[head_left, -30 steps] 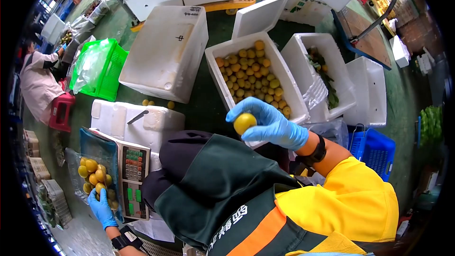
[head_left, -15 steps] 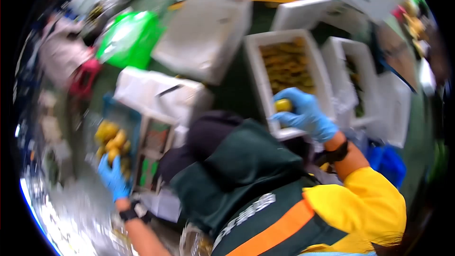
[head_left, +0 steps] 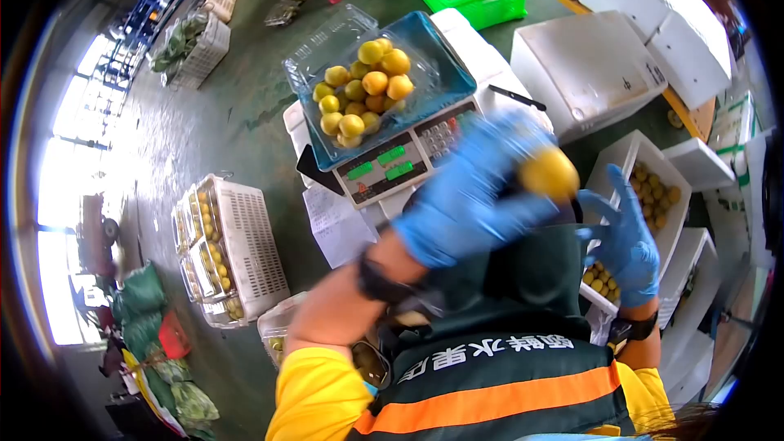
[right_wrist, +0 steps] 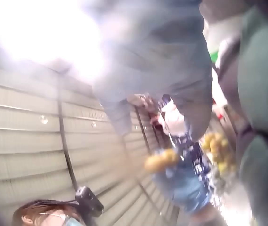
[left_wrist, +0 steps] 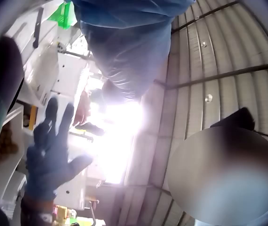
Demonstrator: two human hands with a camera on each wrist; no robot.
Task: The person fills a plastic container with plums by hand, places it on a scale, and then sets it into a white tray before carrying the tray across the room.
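Observation:
In the head view my left hand (head_left: 469, 192), in a blue glove and motion-blurred, reaches across in front of the apron. A round yellow fruit (head_left: 549, 173) is held at its fingers; the right wrist view also shows this fruit (right_wrist: 162, 160) by the gloved fingers. My right hand (head_left: 627, 245) is raised beside it with fingers spread and nothing in it, as the left wrist view shows too. Behind the left hand stands a scale (head_left: 384, 167) with a blue tray (head_left: 459, 80). On the tray, a clear plastic box (head_left: 333, 42) with its lid up holds several yellow fruits (head_left: 353, 124).
Right of me stands a white foam box (head_left: 676, 219) of the same fruit. A closed foam box (head_left: 584, 61) and a green crate (head_left: 482, 4) are farther back. At left, a white basket (head_left: 253, 237) holds packed fruit boxes. A dark slim tool (head_left: 517, 98) lies behind the scale.
The head view has turned left toward the scale. My left hand has left the fruit on the scale, moved right and now holds a fruit. My right hand, which held one, is now without it.

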